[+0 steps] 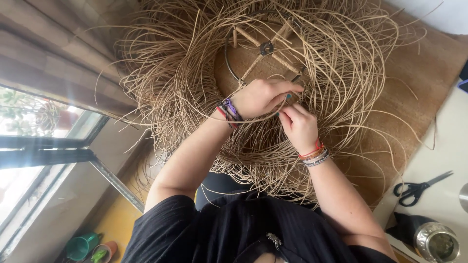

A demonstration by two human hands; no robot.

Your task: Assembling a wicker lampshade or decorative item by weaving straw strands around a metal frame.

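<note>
Your left hand [261,97] sits closed over the inner edge of the woven cane ring [195,87], fingers curled down around a few thin cane strands [253,119] that run beneath it toward your wrist. Your right hand [298,125] is just beside it, touching it at the fingertips, with thumb and forefinger pinched narrow on the same bundle of strands. Both hands meet at the lower rim of the open centre of the piece, right where the tight weave ends and the loose ends begin. The cane ring fills most of the upper view, a wide shaggy wreath with unwoven ends splaying out on every side. In its centre stands a round metal frame [231,68] with cane-wrapped spokes [253,65] crossing at a small dark hub [266,47]. The whole piece lies on a brown mat [419,83], directly in front of you and over your lap. You wear coloured bands on your left wrist [228,111] and beaded bracelets on your right wrist [316,155]. To your right, on the pale surface [448,141], a pair of black-handled scissors [419,187] lies well apart from your hands, and a metal pot [436,242] stands nearer the lower corner. At lower left, a green mug [82,245] sits on the floor below the window.
</note>
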